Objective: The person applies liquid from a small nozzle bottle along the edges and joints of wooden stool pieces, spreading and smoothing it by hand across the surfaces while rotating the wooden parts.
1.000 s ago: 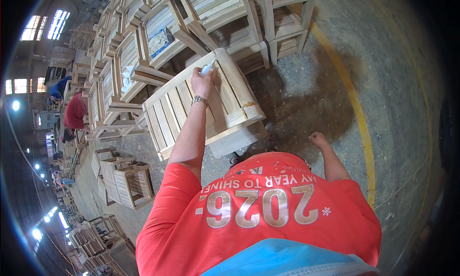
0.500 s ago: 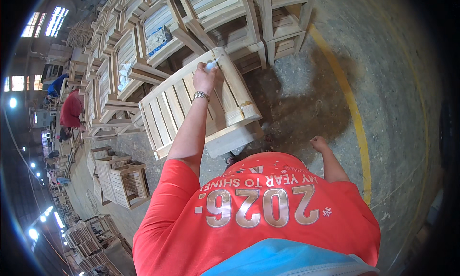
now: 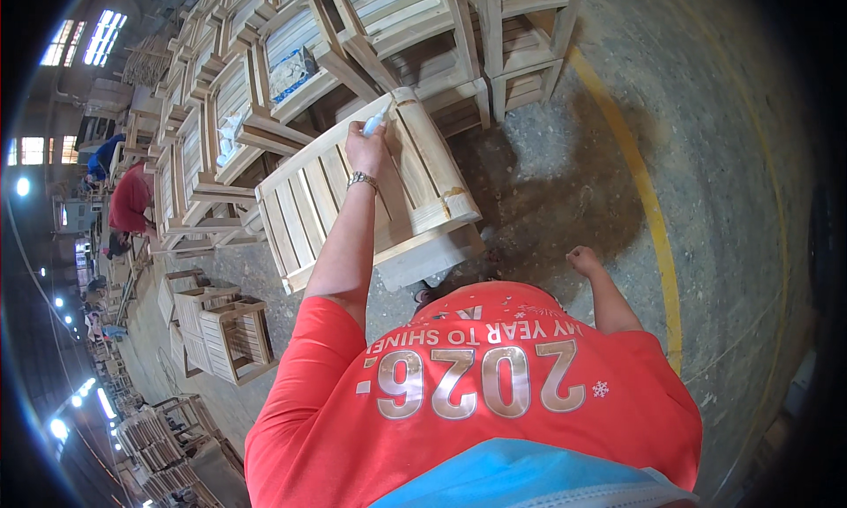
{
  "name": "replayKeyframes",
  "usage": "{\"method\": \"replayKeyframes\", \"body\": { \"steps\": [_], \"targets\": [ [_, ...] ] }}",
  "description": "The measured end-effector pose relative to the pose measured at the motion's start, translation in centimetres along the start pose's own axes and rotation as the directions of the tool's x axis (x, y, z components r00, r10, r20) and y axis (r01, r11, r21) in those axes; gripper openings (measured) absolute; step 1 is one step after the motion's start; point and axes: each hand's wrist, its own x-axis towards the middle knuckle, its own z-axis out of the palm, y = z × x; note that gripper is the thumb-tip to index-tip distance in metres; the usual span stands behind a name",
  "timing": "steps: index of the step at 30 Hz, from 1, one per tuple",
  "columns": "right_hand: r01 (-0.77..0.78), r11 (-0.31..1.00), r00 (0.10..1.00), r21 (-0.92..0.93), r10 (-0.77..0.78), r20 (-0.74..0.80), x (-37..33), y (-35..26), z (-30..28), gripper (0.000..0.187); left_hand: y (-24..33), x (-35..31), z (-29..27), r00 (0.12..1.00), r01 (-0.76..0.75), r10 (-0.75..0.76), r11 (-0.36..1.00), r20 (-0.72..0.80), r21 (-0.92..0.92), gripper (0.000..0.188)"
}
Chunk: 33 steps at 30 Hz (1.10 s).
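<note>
My left hand (image 3: 364, 146) is closed round a small pale-blue squeeze bottle (image 3: 376, 122); its thin nozzle points toward the far corner of a slatted wooden panel (image 3: 331, 177). The panel is pale, with spaced slats and a wider end board, and stands at a slant in front of me. Brown marks (image 3: 453, 192) show on its near right corner, and similar ones lie by the nozzle. Away from the panel, at the right, my right hand (image 3: 582, 261) hangs over the floor with curled fingers, and nothing shows in it.
Stacked wooden frames (image 3: 423, 23) crowd the area beyond the panel. One holds a blue-and-white bag (image 3: 291, 74). Small slatted pieces (image 3: 234, 332) stand on the floor at left. A person in red (image 3: 132, 199) bends farther left. A yellow line (image 3: 648, 199) curves along the floor at right.
My left hand and the bottle have drawn back slightly to the left, uncovering more of the brown mark at the panel's far corner. My right hand has shifted only a little.
</note>
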Motion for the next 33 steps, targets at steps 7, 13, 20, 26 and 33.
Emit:
{"method": "replayKeyframes", "body": {
  "steps": [7,13,20,26,33],
  "targets": [
    [0.007,1.000,1.000,-0.020,-0.007,0.003,-0.3,0.3,0.2,0.028,0.7,1.1,0.1,1.000,-0.001,0.001,1.000,-0.022,0.009,0.040],
    [-0.006,1.000,1.000,-0.017,0.006,0.017,-1.1,0.5,0.1,0.029,-0.3,2.1,0.4,1.000,-0.012,0.012,0.999,-0.001,0.052,0.037],
    [-0.002,0.999,1.000,-0.042,0.002,0.008,-1.5,-0.1,0.1,0.029,-0.4,0.3,-0.1,0.998,0.008,-0.010,0.999,0.058,0.040,0.041],
    [-0.025,1.000,0.999,0.004,0.025,0.025,-1.0,-0.9,0.2,0.028,0.3,-1.3,-0.3,0.998,-0.001,0.001,1.000,0.063,0.001,0.039],
    [0.027,0.999,0.999,-0.037,-0.026,0.034,0.3,-1.7,0.5,0.029,-1.6,-1.3,-2.2,0.980,0.185,-0.115,0.835,0.165,-0.518,0.027]
  ]
}}
